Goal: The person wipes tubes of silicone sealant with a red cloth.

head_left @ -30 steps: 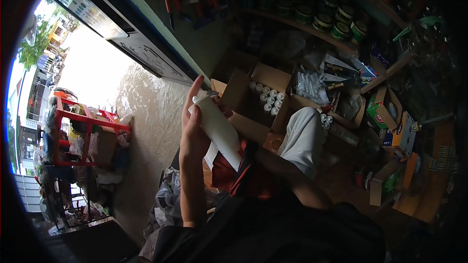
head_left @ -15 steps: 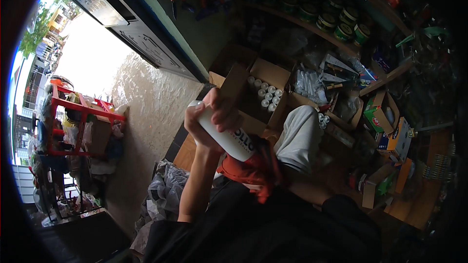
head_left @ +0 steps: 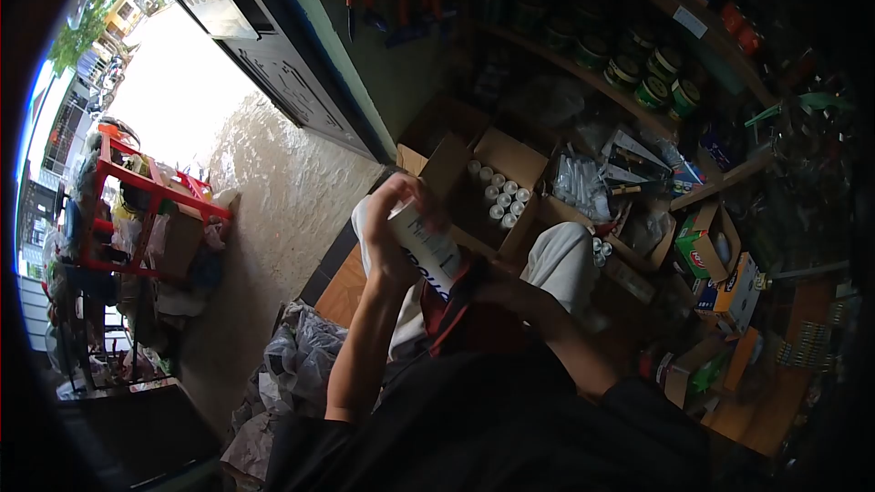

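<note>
My left hand (head_left: 398,219) is wrapped round the upper end of a white sealant cartridge (head_left: 430,251) with dark lettering, held tilted above my lap. A red and dark cloth (head_left: 453,310) lies around the lower end of the cartridge. My right hand (head_left: 497,287) is in shadow on the right side of that cloth and closes it against the cartridge; its fingers are partly hidden. Just beyond my knees, an open cardboard box (head_left: 512,150) holds several similar white cartridges (head_left: 497,196) standing upright.
Clear plastic tubes (head_left: 581,173) and small cartons (head_left: 729,278) lie to the right. Green-labelled cans (head_left: 652,91) line a shelf behind. Crumpled grey plastic (head_left: 305,355) sits at my left, and a red rack (head_left: 150,210) stands beside the bright doorway.
The cartridge has turned in my left hand, so different lettering shows. My right hand has come up with the cloth onto its lower end. The view has shifted slightly.
</note>
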Motion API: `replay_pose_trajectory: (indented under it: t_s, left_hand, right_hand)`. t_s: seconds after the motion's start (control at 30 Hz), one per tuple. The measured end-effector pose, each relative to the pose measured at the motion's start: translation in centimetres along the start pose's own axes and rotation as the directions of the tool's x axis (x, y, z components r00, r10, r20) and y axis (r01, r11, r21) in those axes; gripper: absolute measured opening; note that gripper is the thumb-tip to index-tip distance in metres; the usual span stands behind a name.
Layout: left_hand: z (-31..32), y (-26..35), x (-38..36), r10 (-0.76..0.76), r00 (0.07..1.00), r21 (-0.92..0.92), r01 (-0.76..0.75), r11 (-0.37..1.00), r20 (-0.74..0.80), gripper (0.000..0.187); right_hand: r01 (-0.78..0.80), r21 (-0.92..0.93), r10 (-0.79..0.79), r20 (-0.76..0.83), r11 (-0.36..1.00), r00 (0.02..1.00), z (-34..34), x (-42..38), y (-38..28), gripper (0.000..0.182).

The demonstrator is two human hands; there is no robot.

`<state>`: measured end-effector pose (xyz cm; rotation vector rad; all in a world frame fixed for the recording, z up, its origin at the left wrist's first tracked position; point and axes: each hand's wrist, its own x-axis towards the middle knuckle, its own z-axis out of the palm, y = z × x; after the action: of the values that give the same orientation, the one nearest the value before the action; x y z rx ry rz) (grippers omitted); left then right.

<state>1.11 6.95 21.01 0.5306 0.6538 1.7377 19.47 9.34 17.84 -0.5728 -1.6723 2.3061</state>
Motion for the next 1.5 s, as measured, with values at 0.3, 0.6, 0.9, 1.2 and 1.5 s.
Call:
replay_pose_trajectory:
  t_s: [0.3,0.6,0.9,1.2,1.5]
  left_hand:
    - [-0.3,-0.9,-0.5,-0.144,0.944,0.734,-0.129,0.667,0.296,0.053]
    - [-0.3,-3.5,-8.6,-0.424,0.897,0.663,0.245,0.707,0.121,0.07]
    - [-1.3,-7.8,-9.7,-0.563,0.657,-0.226,0.728,0.648,0.501,0.038]
    - [-5.1,-2.8,-7.7,-0.734,0.676,0.608,0.555,0.567,0.068,0.037]
    - [-4.6,-5.2,-8.0,-0.08,0.993,0.994,-0.092,-0.051,0.088,0.039]
  right_hand:
    - [0.006,0.748,0.247,-0.227,0.664,0.942,2.2,1.3,-2.2,0.042]
    - [0.52,-0.174,-0.531,-0.496,0.836,0.688,-3.9,4.8,-3.4,0.019]
    - [0.631,0.654,-0.267,-0.576,0.417,0.773,-1.2,7.7,3.5,0.035]
    - [0.747,-0.09,-0.494,-0.8,0.659,0.34,-4.8,4.2,-4.3,0.032]
    - [0.235,-0.692,-0.645,-0.418,0.682,0.639,-6.0,-4.3,-2.5,0.022]
